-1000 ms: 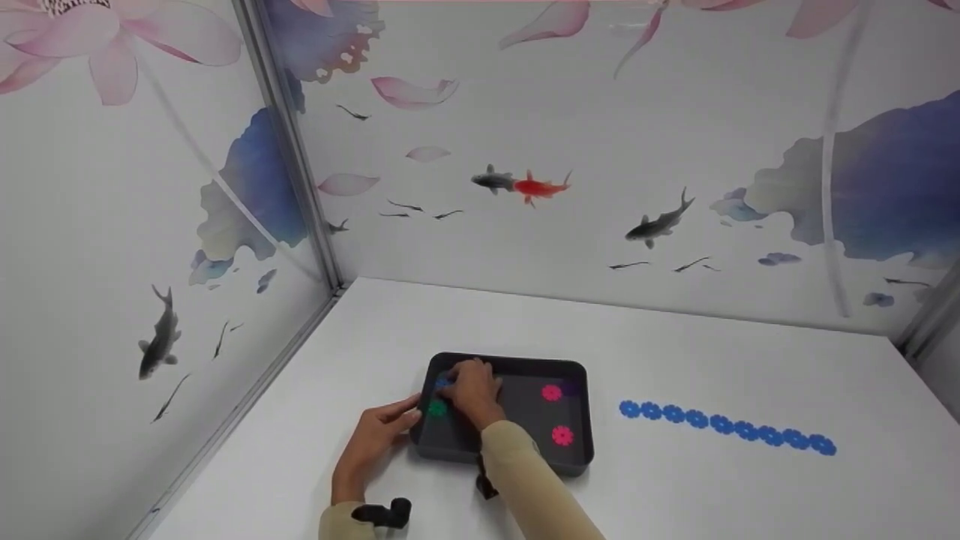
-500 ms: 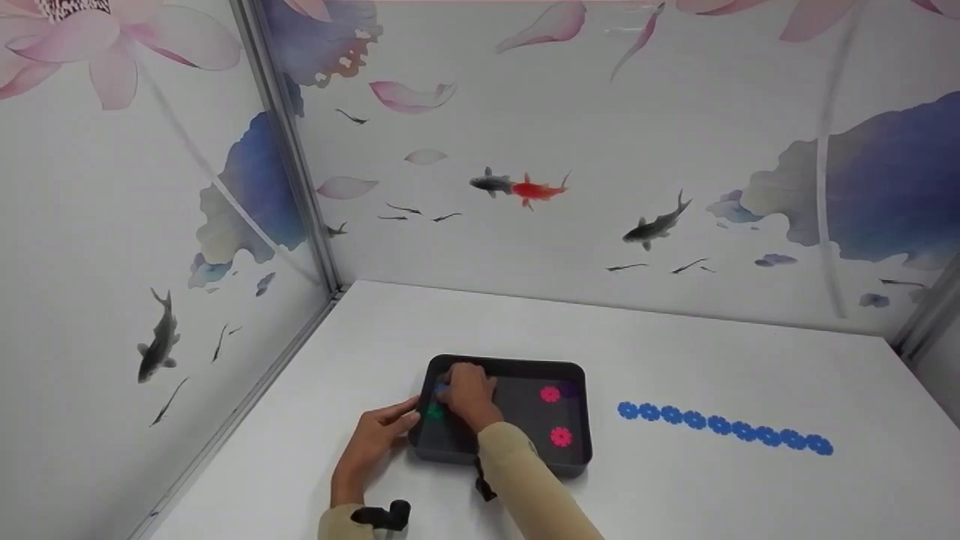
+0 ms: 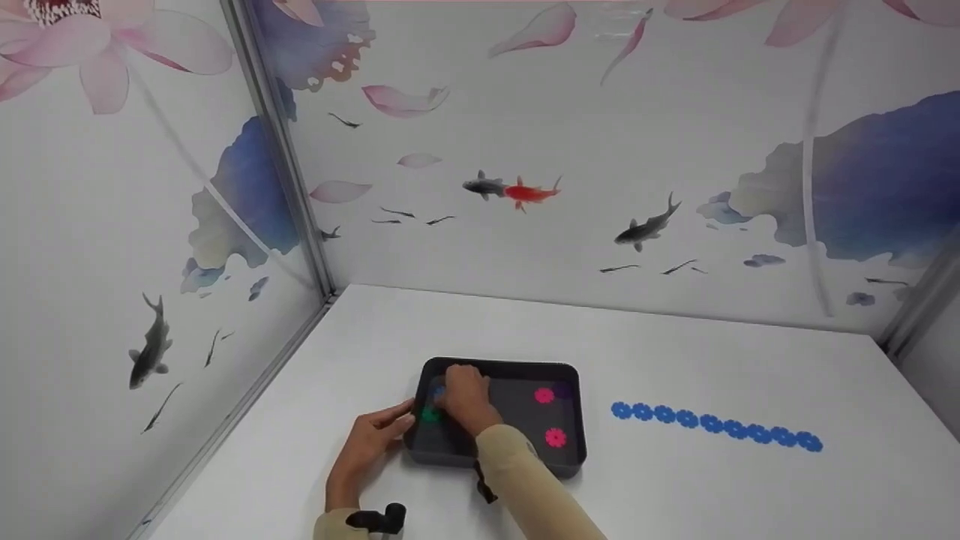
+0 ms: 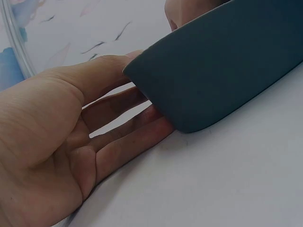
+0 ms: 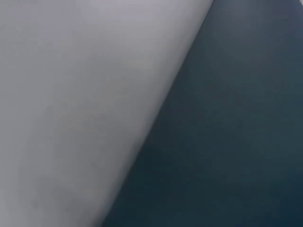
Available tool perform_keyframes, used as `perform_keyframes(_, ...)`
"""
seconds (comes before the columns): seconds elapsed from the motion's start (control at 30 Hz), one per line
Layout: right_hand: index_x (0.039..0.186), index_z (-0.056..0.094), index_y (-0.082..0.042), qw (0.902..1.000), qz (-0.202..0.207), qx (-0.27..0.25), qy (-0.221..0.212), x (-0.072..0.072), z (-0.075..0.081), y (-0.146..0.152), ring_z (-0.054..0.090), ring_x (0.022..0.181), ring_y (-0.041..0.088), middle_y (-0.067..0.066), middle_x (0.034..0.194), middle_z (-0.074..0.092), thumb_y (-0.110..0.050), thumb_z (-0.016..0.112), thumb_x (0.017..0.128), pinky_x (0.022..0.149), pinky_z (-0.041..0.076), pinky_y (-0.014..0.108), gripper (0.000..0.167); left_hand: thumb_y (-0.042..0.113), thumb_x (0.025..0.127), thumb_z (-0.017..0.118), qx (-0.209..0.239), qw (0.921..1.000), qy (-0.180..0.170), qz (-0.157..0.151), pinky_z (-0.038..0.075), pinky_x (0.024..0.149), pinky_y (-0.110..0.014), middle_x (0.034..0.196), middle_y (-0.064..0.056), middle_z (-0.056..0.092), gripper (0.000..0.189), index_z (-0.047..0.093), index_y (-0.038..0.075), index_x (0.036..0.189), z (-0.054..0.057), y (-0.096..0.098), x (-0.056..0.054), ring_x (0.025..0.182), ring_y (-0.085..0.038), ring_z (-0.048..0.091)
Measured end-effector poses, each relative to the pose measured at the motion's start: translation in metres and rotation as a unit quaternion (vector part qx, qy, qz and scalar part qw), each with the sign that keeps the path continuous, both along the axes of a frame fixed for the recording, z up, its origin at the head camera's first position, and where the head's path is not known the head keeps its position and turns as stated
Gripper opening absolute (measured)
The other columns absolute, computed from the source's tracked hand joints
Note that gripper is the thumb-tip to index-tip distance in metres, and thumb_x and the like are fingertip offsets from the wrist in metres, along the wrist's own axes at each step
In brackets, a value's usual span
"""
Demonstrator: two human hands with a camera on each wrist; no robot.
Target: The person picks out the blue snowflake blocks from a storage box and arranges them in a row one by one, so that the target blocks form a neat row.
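Observation:
In the head view, a dark rectangular tray (image 3: 525, 457) stands on the white table. My left hand (image 3: 367, 442) is at its left wall, and in the left wrist view the thumb lies at the tray's rim while the fingers (image 4: 132, 146) extend fairly straight against the outside. My right hand (image 3: 469, 401) reaches down into the tray's left part, fingers bent, over a blue flower-shaped disc (image 3: 439, 391). The fingertips are hidden, so I cannot tell if they pinch the disc. A green disc (image 3: 430, 414) lies close by. The right wrist view shows only the tray wall (image 5: 227, 132) and a pale surface.
Two pink flower-shaped discs (image 3: 555, 438) and a dark purple one (image 3: 562, 390) lie in the tray's right part. To the tray's right, a chain of several blue flower-shaped discs (image 3: 711, 424) stretches across the table (image 3: 675, 487). Printed walls (image 3: 570, 247) stand at the back and left.
The right hand's fingers have drawn closer together over the blue disc. The left hand stays at the tray's wall. The whole head view has shifted slightly.

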State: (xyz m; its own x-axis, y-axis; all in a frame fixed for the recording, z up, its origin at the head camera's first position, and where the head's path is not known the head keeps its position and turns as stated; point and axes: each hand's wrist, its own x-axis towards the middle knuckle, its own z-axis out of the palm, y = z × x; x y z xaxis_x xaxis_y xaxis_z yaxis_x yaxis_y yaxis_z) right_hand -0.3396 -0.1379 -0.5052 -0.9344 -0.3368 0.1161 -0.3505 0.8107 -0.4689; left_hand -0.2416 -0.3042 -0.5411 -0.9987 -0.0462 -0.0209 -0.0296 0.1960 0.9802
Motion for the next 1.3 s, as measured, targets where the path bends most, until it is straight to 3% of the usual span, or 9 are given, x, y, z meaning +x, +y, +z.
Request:
perform_keyframes(0.2,0.081,0.070,-0.004,0.9988,0.006,0.029,0.038,-0.001,0.005,0.006,0.069,0.089,0.028,0.009,0.085,0.072,-0.028,0.085,0.079,0.086,0.057,0.052,0.028,0.035,0.094,0.069,0.003,0.9999,-0.013,0.007,0.055,0.101,-0.038,0.148,-0.015,0.053,0.054,0.059,0.008,0.140,-0.001,0.000,-0.001,0.137,-0.030,0.053)
perform_keyframes(0.33,0.062,0.060,-0.005,0.9986,0.016,0.001,0.050,-0.002,0.011,0.014,0.061,0.070,0.022,0.008,0.066,0.067,-0.024,0.083,0.078,0.080,0.056,0.050,0.034,0.035,0.095,0.069,-0.001,0.9999,-0.009,0.007,0.056,0.099,-0.036,0.147,-0.015,0.054,0.053,0.059,0.008,0.139,-0.001,0.000,-0.002,0.134,-0.028,0.056)
perform_keyframes(0.47,0.064,0.065,-0.003,0.9974,0.029,-0.034,0.057,-0.003,0.018,0.025,0.052,0.065,0.017,0.005,0.064,0.064,-0.022,0.081,0.077,0.073,0.053,0.042,0.028,0.034,0.095,0.069,0.000,1.0000,-0.005,0.004,0.057,0.097,-0.035,0.147,-0.016,0.054,0.053,0.059,0.008,0.139,0.001,0.000,0.000,0.131,-0.026,0.058)
perform_keyframes(0.63,0.054,0.050,-0.010,0.9940,0.046,-0.065,0.075,-0.005,0.022,0.042,0.035,0.056,0.010,-0.006,0.055,0.041,-0.016,0.079,0.075,0.054,0.033,0.025,0.036,0.033,0.095,0.068,0.008,0.9999,-0.006,0.005,0.056,0.100,-0.038,0.148,-0.017,0.052,0.053,0.058,0.006,0.140,0.001,0.001,0.001,0.136,-0.031,0.054)
perform_keyframes(0.77,0.052,0.035,-0.016,0.9931,0.048,-0.076,0.076,-0.007,0.023,0.059,0.026,0.054,0.009,-0.008,0.053,0.025,-0.012,0.075,0.076,0.050,0.022,0.021,0.047,0.032,0.095,0.069,0.008,0.9999,-0.008,0.012,0.056,0.100,-0.039,0.148,-0.016,0.053,0.053,0.058,0.007,0.140,0.002,0.002,0.000,0.137,-0.032,0.053)
perform_keyframes(0.9,0.055,0.050,-0.010,0.9940,0.038,-0.076,0.070,-0.010,0.025,0.077,0.032,0.056,0.010,-0.007,0.055,0.034,-0.014,0.077,0.078,0.051,0.027,0.021,0.035,0.032,0.095,0.069,0.002,0.9996,-0.013,0.025,0.055,0.101,-0.040,0.147,-0.014,0.055,0.050,0.060,0.009,0.139,0.003,0.004,0.000,0.136,-0.031,0.054)
perform_keyframes(1.03,0.076,0.073,-0.002,0.9953,0.025,-0.072,0.059,-0.011,0.028,0.097,0.046,0.063,0.014,0.002,0.068,0.060,-0.017,0.079,0.080,0.060,0.049,0.027,0.016,0.030,0.096,0.068,-0.002,0.9994,-0.018,0.030,0.054,0.104,-0.041,0.147,-0.013,0.055,0.048,0.060,0.009,0.139,0.003,0.006,0.000,0.138,-0.032,0.052)
perform_keyframes(1.13,0.088,0.077,0.000,0.9945,0.016,-0.074,0.073,-0.010,0.030,0.112,0.054,0.070,0.017,0.010,0.083,0.070,-0.017,0.079,0.080,0.071,0.057,0.036,0.019,0.031,0.095,0.069,-0.001,0.9993,-0.020,0.030,0.054,0.103,-0.041,0.147,-0.013,0.055,0.050,0.060,0.010,0.139,0.004,0.006,-0.001,0.137,-0.031,0.053)
perform_keyframes(1.3,0.091,0.077,0.000,0.9932,0.011,-0.065,0.095,-0.010,0.028,0.131,0.057,0.073,0.018,0.011,0.085,0.071,-0.016,0.078,0.078,0.071,0.056,0.038,0.021,0.034,0.094,0.070,-0.006,0.9989,-0.031,0.035,0.056,0.099,-0.039,0.147,-0.013,0.055,0.052,0.060,0.010,0.139,0.003,0.004,-0.001,0.131,-0.027,0.059)
